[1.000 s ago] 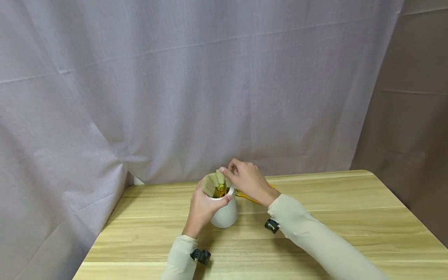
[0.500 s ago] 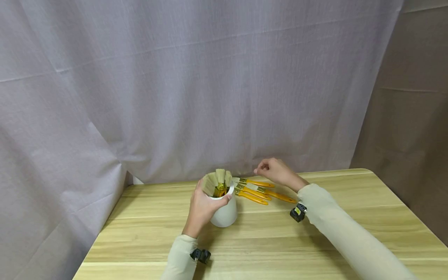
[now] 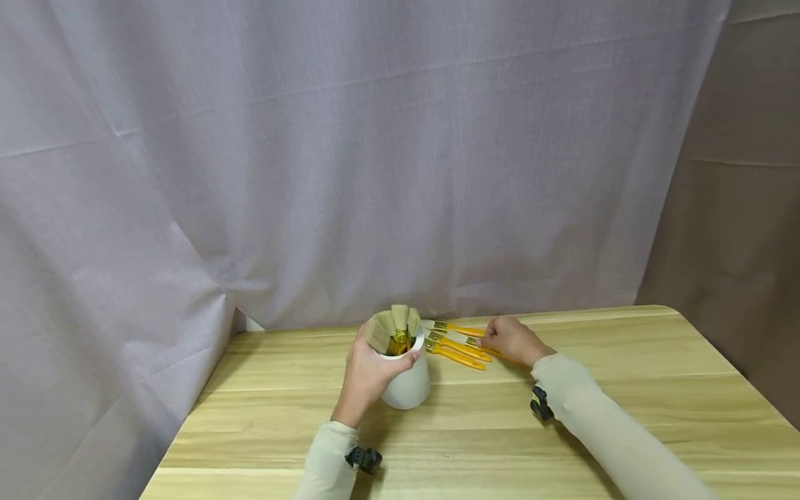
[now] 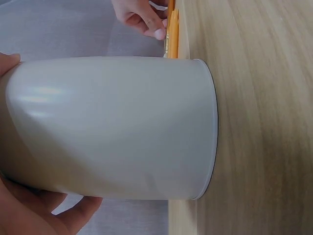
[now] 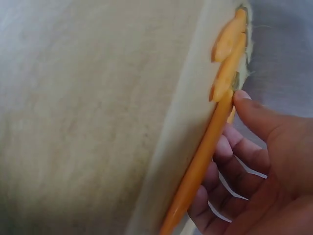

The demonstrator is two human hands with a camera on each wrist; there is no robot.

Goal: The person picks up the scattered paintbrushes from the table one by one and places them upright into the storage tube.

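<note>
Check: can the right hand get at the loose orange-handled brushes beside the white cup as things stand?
Probably yes. The right hand already lies on the brushes on the table, fingers curled at one handle. The cup, held by the left hand, stands clear to the side.

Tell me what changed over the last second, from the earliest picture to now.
The right hand left the brush bristles at the white cup, swung right and came down on the orange-handled brushes lying on the table; its fingers now curl around one handle. The left hand stayed wrapped around the cup, which still stands upright with brushes inside.
</note>
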